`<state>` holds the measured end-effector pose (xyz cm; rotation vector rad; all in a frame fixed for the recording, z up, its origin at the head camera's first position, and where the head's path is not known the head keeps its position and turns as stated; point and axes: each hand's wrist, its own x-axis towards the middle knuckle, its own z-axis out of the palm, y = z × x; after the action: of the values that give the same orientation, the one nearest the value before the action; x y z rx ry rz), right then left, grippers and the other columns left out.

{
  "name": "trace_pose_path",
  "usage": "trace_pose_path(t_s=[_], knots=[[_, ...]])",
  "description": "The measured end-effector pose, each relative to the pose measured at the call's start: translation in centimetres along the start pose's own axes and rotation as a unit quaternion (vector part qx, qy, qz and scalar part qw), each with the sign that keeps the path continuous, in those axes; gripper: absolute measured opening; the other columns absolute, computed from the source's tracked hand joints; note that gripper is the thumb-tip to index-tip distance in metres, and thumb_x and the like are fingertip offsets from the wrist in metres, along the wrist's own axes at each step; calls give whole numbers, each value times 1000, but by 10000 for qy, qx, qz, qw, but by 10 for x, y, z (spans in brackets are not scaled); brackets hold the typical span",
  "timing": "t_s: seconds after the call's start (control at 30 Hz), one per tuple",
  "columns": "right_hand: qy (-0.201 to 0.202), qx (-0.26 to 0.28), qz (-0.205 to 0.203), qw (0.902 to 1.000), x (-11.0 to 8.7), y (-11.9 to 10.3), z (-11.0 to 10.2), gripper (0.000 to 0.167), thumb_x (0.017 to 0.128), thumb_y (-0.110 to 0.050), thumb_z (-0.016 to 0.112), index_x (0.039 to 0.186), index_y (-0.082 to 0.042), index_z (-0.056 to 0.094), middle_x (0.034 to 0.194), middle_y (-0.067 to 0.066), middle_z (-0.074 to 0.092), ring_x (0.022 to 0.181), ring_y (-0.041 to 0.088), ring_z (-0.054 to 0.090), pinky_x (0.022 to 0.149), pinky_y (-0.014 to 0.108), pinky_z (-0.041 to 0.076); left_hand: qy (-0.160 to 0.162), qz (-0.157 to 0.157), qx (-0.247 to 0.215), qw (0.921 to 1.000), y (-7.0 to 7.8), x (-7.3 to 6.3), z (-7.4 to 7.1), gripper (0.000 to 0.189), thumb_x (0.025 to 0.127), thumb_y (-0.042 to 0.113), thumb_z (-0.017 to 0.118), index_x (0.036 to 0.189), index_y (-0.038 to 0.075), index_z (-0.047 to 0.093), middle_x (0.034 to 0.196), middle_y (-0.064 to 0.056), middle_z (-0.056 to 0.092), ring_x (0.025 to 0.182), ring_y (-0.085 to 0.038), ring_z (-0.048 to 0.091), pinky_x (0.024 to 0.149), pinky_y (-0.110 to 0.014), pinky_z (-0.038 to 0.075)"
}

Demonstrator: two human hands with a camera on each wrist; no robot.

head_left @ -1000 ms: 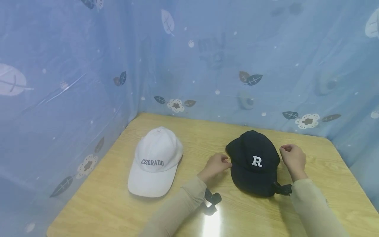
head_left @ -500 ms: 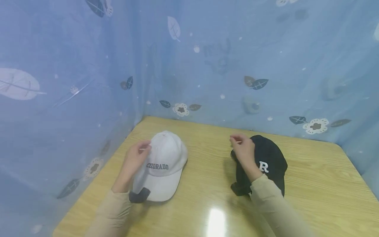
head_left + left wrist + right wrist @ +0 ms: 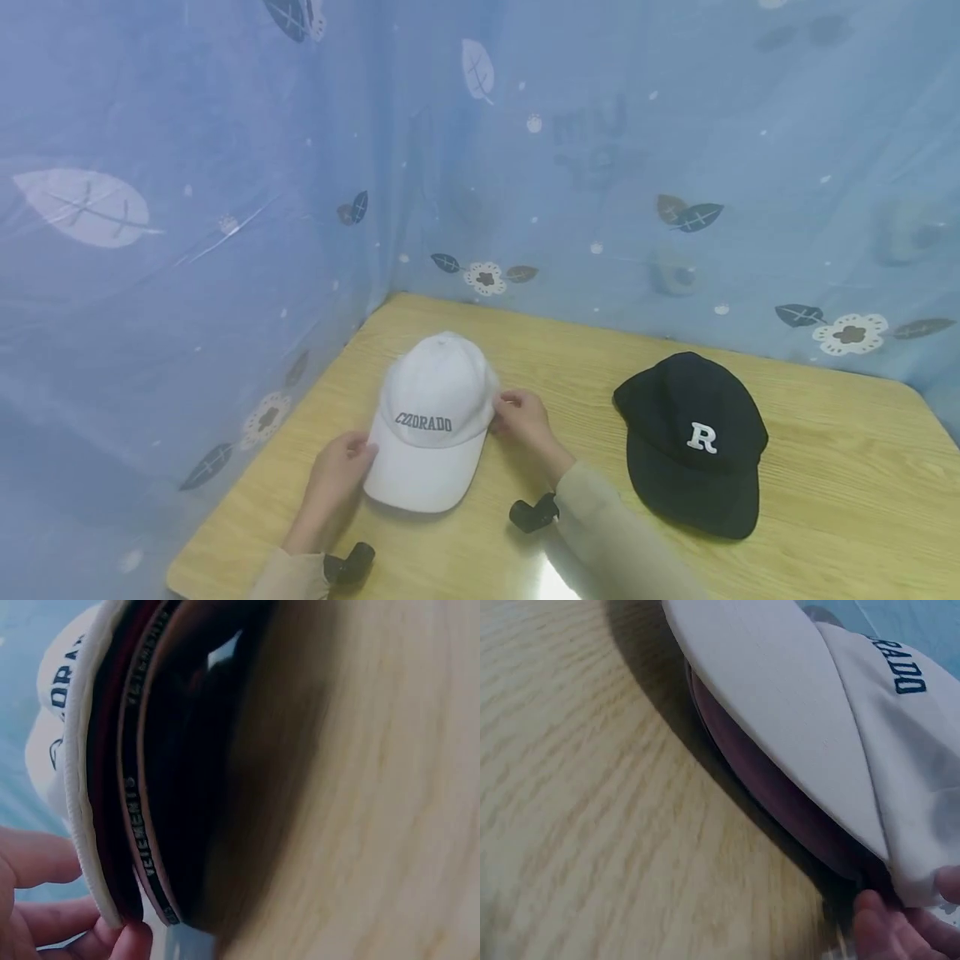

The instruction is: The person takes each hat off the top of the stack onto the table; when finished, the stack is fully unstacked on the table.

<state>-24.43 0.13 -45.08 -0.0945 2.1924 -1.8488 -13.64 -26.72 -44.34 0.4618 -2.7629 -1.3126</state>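
A white baseball cap (image 3: 438, 392) lettered COLORADO sits upright on the wooden table, brim towards me. My left hand (image 3: 337, 471) pinches the cap's left edge at the brim, with thumb above and fingers below. On the opposite side my right hand (image 3: 527, 421) pinches the edge near where crown and brim meet. Beneath the white brim (image 3: 79, 772), the left wrist view shows dark and maroon layers and a lettered band (image 3: 135, 817). A maroon layer (image 3: 757, 769) also appears under it in the right wrist view.
To the right a black cap (image 3: 693, 425) with a white R lies on the table (image 3: 832, 467), its brim towards me. Blue patterned sheeting (image 3: 570, 167) hangs behind the table and along its left side. Black wrist devices (image 3: 534, 512) hang under my forearms.
Both hands have left the black cap and moved left to the white cap, where they now grip its two sides. Both caps appear farther right as the head view has turned left.
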Motion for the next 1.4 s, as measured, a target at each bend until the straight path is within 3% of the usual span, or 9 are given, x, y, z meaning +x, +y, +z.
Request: trace_pose_path(t_s=[0.17, 0.4, 0.6, 0.77, 0.9, 1.0, 1.13, 1.23, 1.4], knots=[[252, 268, -65, 9993, 1, -4, 2, 27, 91, -16, 56, 109, 4, 59, 102, 16, 62, 80, 27, 64, 71, 33, 55, -3, -106, -283, 9995, 3, 3, 0, 41, 91, 23, 55, 122, -3, 52, 114, -23, 57, 103, -36, 56, 87, -49, 46], [632, 100, -354, 9973, -3, -22, -2, 17, 89, -10, 58, 98, 3, 61, 92, 16, 64, 78, 36, 63, 68, 41, 55, -306, -155, -776, 9964, 8, 5, -6, 41, 91, 17, 55, 123, -7, 49, 112, -24, 57, 101, -34, 56, 87, -45, 48], [819, 185, -573, 9948, -6, -41, -15, 17, 89, -9, 58, 100, 4, 60, 94, 18, 65, 75, 31, 65, 67, 39, 56, -294, -66, -1052, 9940, 27, 3, -11, 42, 92, 21, 53, 126, -4, 48, 120, -24, 53, 104, -34, 56, 86, -42, 49], [1041, 266, -696, 9918, -8, -57, -37, 15, 89, -9, 58, 100, 2, 61, 95, 17, 64, 72, 23, 65, 65, 33, 56, -177, 169, -1093, 9937, 52, 7, -8, 41, 91, 24, 56, 124, 1, 52, 121, -21, 53, 111, -34, 51, 90, -46, 45], [1169, 181, -744, 9902, -15, -66, -65, 19, 92, -14, 56, 104, 0, 60, 100, 17, 63, 76, 22, 65, 68, 34, 56, 6, 308, -1454, 9889, 81, 11, 9, 37, 89, 18, 58, 122, 1, 55, 117, -21, 56, 105, -31, 54, 80, -36, 50], [1361, 19, -704, 9882, -22, -65, -93, 25, 93, -17, 54, 111, 0, 58, 105, 18, 61, 80, 24, 65, 69, 31, 56, 107, 387, -1846, 9820, 104, 14, 33, 34, 87, 12, 60, 118, 0, 57, 110, -20, 60, 94, -27, 58, 70, -29, 51], [1840, -253, -650, 9804, -30, -57, -123, 28, 93, -18, 54, 113, 2, 58, 107, 20, 61, 80, 23, 66, 66, 28, 56, 153, 499, -2019, 9780, 129, 14, 64, 32, 84, 10, 62, 114, 0, 60, 101, -18, 62, 82, -24, 60, 65, -29, 52], [2174, -467, -633, 9729, -32, -49, -140, 25, 91, -15, 54, 107, 4, 61, 104, 22, 63, 75, 24, 67, 64, 29, 56, 247, 661, -1836, 9805, 139, 13, 87, 30, 82, 10, 64, 110, 1, 63, 97, -16, 63, 81, -24, 61, 66, -33, 53], [2481, -889, -392, 9639, -29, -29, -157, 22, 90, -11, 53, 102, 6, 62, 100, 23, 64, 68, 19, 67, 59, 23, 55, 504, 1080, -1062, 9872, 143, 8, 119, 26, 80, 10, 65, 105, 0, 65, 91, -14, 66, 83, -26, 62, 74, -40, 51]])
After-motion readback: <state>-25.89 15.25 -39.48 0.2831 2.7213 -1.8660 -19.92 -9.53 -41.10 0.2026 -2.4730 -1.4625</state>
